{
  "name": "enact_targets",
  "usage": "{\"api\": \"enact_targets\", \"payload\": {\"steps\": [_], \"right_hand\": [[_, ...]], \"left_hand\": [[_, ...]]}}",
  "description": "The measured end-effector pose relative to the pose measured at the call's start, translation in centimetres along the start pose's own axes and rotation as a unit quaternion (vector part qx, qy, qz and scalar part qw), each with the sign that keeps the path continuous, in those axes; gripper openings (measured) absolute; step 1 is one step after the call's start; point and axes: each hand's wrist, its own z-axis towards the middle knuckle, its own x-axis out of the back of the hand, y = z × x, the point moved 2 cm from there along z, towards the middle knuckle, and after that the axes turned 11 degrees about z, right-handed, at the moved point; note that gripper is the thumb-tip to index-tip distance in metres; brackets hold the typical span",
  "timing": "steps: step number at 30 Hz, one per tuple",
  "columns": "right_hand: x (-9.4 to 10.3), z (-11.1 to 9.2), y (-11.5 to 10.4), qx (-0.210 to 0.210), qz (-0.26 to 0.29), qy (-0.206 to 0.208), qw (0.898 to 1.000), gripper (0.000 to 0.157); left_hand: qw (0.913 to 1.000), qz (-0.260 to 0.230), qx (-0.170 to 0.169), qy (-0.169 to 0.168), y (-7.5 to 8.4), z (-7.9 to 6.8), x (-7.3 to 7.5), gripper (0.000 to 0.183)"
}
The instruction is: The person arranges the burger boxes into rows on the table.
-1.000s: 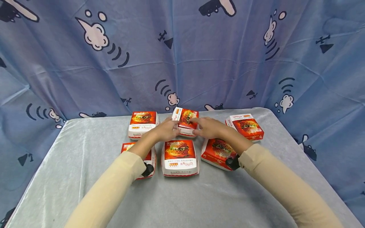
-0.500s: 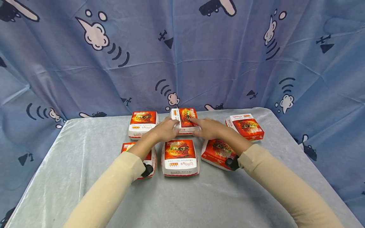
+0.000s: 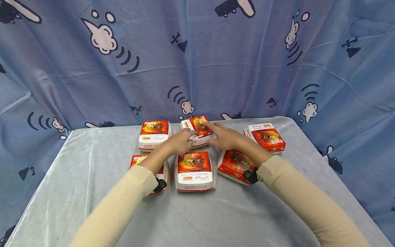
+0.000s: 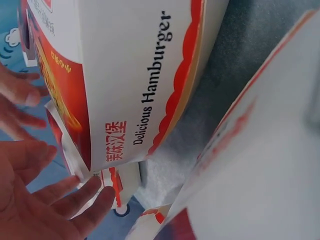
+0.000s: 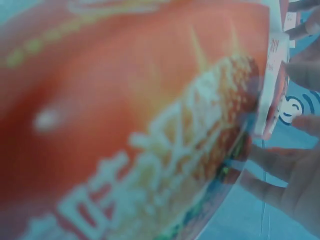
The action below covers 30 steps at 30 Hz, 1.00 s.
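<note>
A red-and-white hamburger box (image 3: pixel 197 124) sits at the back middle of the table, turned at an angle, its lid facing up. My left hand (image 3: pixel 180 141) is at its left near corner, fingers extended over the edge. Opposite it, my right hand (image 3: pixel 227 137) reaches to the box's right side, index finger over the lid and thumb near the front. In the left wrist view the fingers of the left hand (image 4: pixel 45 195) are spread and loosely bent. The right wrist view shows the right hand (image 5: pixel 287 175) with fairly straight fingers; a blurred box covers much of that view.
Other hamburger boxes surround it: back left (image 3: pixel 154 133), front left under the left forearm (image 3: pixel 139 159), front middle (image 3: pixel 194 171), front right under the right wrist (image 3: pixel 236 164), and far right (image 3: pixel 266 137). A patterned blue curtain (image 3: pixel 154 85) hangs behind the grey-clothed table (image 3: pixel 197 219).
Between the hands, the back-middle box has turned counterclockwise and shifted slightly left. Both hands stay close to it with only small finger movements. The other boxes have not moved.
</note>
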Motion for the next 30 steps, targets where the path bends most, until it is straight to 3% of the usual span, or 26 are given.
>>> {"api": "enact_targets", "payload": {"steps": [4,8,14,21,27,30], "right_hand": [[-0.08,0.02,-0.34,0.029,0.049,0.029,0.998,0.075],[-0.26,-0.01,-0.74,0.051,0.077,0.025,0.995,0.071],[-0.74,0.03,-0.88,0.065,0.052,-0.007,0.996,0.062],[-0.82,0.16,-0.69,0.059,0.038,-0.009,0.997,0.058],[-0.65,0.33,-0.81,0.039,0.039,-0.011,0.998,0.056],[-0.61,0.36,-0.82,0.035,0.04,-0.013,0.999,0.056]], "left_hand": [[0.9998,-0.011,-0.013,0.008,-0.07,0.08,0.0,0.048],[0.9995,-0.025,-0.016,0.012,-0.1,0.26,-0.05,0.048],[0.9987,-0.05,-0.001,0.007,0.16,0.2,0.01,0.049],[0.998,-0.057,0.011,0.024,0.03,0.15,0.11,0.048],[0.9941,-0.043,0.081,0.058,-0.51,0.03,0.46,0.05],[0.9911,-0.04,0.113,0.057,-0.68,-0.09,0.53,0.054]]}}
